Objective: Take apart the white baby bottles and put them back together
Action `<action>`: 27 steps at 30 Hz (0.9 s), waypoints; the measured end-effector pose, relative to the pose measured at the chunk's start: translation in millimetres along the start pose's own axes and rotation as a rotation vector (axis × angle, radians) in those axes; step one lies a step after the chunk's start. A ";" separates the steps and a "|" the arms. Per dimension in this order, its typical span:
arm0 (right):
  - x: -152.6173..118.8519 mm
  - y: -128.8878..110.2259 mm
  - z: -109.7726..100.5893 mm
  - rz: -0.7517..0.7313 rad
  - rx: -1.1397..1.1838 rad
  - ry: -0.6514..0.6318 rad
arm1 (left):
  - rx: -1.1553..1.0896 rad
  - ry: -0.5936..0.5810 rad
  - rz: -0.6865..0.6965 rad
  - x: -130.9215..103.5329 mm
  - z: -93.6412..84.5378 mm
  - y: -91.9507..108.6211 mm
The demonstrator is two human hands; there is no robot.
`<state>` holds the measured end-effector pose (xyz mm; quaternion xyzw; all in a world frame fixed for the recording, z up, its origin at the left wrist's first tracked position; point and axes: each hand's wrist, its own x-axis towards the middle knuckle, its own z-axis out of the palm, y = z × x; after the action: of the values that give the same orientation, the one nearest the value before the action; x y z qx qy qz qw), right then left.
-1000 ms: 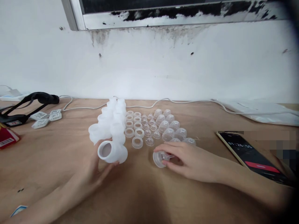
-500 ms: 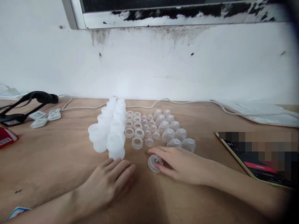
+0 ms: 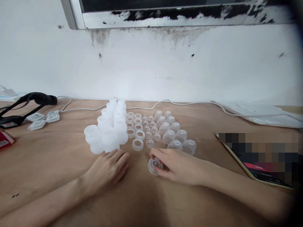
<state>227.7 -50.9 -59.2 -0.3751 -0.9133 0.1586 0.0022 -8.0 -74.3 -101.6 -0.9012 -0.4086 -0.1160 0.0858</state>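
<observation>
At the middle front of the table, my right hand [image 3: 169, 165] has thumb and fingers closed around a clear bottle nipple [image 3: 155, 164] seated in a translucent collar ring [image 3: 151, 170]. My left hand [image 3: 110, 165] lies palm down, fingers loosely bent, with the fingertips turned right. Its knuckles are against or just before the base of a frosted white baby bottle [image 3: 110, 138], the front one of a double row. Another frosted bottle [image 3: 94, 140] stands left of it. What is under the left palm is hidden.
Rows of collar rings [image 3: 137, 145], nipples [image 3: 150, 144] and clear domed caps [image 3: 189, 147] lie beyond my hands. A phone [image 3: 255, 164] lies at right. A black strap [image 3: 40, 98], white packets [image 3: 38, 125] and a red box [image 3: 6, 138] are at left. A cable [image 3: 146, 108] runs along the wall.
My left hand has moved left and away from me, and the front bottle has shifted left and back with it. My right fingers have bent in more over the nipple.
</observation>
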 end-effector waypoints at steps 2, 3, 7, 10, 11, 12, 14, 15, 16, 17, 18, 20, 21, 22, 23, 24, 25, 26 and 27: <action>-0.1 0.0 -0.3 0.003 0.006 0.003 | 0.016 0.004 0.005 1.7 1.0 -1.6; -0.2 0.2 -0.3 0.004 0.011 0.003 | 0.024 0.004 0.006 2.5 1.0 -2.1; 0.1 1.0 2.2 0.018 0.047 0.020 | 0.031 0.005 0.009 7.8 -2.8 3.3; 3.2 -0.7 6.7 0.030 0.065 0.065 | -0.046 0.000 0.017 17.2 -7.6 16.9; 4.9 -1.7 8.7 0.029 0.069 0.081 | -0.097 -0.022 0.012 21.7 -8.5 22.0; 6.8 -2.6 10.9 0.030 0.071 0.101 | -0.152 -0.052 -0.004 26.7 -8.8 26.8; 10.5 -3.4 15.3 0.047 0.078 0.148 | -0.256 -0.125 -0.057 37.0 -8.3 34.0; 11.8 -3.0 17.0 0.061 0.090 0.175 | -0.295 -0.157 -0.085 41.8 -8.0 36.1; 12.5 -2.1 18.0 0.072 0.110 0.197 | -0.319 -0.183 -0.104 46.0 -8.2 37.2; 12.5 -0.7 18.0 0.079 0.142 0.205 | -0.327 -0.209 -0.113 49.3 -9.3 37.6; 11.9 1.1 16.9 0.080 0.187 0.195 | -0.315 -0.243 -0.117 51.6 -11.4 37.5; 8.8 4.8 11.0 0.072 0.261 0.172 | -0.241 -0.331 -0.114 52.8 -18.6 36.6; 6.8 6.7 6.5 0.069 0.253 0.187 | -0.185 -0.369 -0.117 51.7 -23.1 36.3; 4.9 8.4 1.5 0.065 0.196 0.221 | -0.121 -0.391 -0.123 49.7 -27.5 36.0; 3.3 10.1 -3.5 0.063 0.089 0.265 | -0.048 -0.397 -0.122 47.0 -31.3 35.7; 2.4 11.7 -7.9 0.064 -0.055 0.305 | 0.036 -0.387 -0.112 43.9 -34.1 35.4; 2.4 13.4 -11.3 0.071 -0.208 0.326 | 0.130 -0.369 -0.099 40.8 -35.8 35.0; 3.2 15.0 -13.3 0.082 -0.347 0.324 | 0.228 -0.352 -0.089 37.9 -36.1 34.2; 5.0 16.7 -13.8 0.099 -0.457 0.307 | 0.318 -0.346 -0.078 35.6 -35.4 33.3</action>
<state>237.3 -32.4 -51.6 -0.4299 -0.8948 -0.1103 0.0484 35.0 -79.3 -59.8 -0.8665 -0.4647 0.1025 0.1508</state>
